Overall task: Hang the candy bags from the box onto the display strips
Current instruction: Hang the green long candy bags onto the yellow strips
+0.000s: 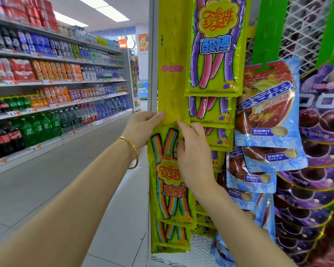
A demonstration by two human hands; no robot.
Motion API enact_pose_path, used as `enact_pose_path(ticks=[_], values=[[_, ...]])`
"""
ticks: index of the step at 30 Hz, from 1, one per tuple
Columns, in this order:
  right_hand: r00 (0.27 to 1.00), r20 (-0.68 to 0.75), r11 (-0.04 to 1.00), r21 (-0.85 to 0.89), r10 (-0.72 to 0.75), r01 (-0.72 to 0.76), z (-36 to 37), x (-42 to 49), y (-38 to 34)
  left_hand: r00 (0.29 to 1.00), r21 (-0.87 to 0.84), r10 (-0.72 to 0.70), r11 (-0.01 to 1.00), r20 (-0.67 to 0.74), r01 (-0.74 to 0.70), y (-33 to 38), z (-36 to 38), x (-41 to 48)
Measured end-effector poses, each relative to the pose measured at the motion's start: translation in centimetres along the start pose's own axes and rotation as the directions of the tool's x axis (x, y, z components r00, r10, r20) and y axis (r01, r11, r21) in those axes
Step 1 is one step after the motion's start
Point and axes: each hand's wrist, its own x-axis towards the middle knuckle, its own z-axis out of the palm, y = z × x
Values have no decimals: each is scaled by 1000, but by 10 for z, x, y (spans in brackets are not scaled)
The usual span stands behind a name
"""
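Note:
A long yellow display strip [171, 60] hangs down a white post. Its upper part is bare. A yellow candy bag with rainbow strips [169, 182] sits against the strip's lower part, with more such bags below it. My left hand [143, 130] grips the bag's top left edge against the strip, thumb on front. My right hand [193, 153] pinches the bag's top at the strip, fingers curled over the bag's upper right. The box is out of view.
Right of the strip hang yellow bags with purple and pink sticks [213, 45], blue cola-flavour bags [268, 110] and purple grape bags [322, 116] on green strips before a wire mesh panel [308, 26]. A drinks shelf [56, 81] lines the aisle on the left.

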Motion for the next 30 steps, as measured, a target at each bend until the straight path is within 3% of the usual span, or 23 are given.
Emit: enact_pose_path(ticks=[15, 24, 28, 30], values=[[998, 51, 999, 32, 24, -26, 9, -20, 14, 999, 43, 35, 999, -34, -33, -11, -2, 1], [999, -32, 1000, 14, 1, 0, 2, -67, 40, 998, 85, 44, 996, -48, -40, -49, -6, -32], [983, 101, 988, -21, 153, -152, 7, -133, 81, 969, 147, -57, 985, -242, 95, -92, -5, -87], [939, 255, 973, -78, 232, -219, 21, -177, 110, 964, 193, -177, 957, -198, 216, -124, 3, -120]])
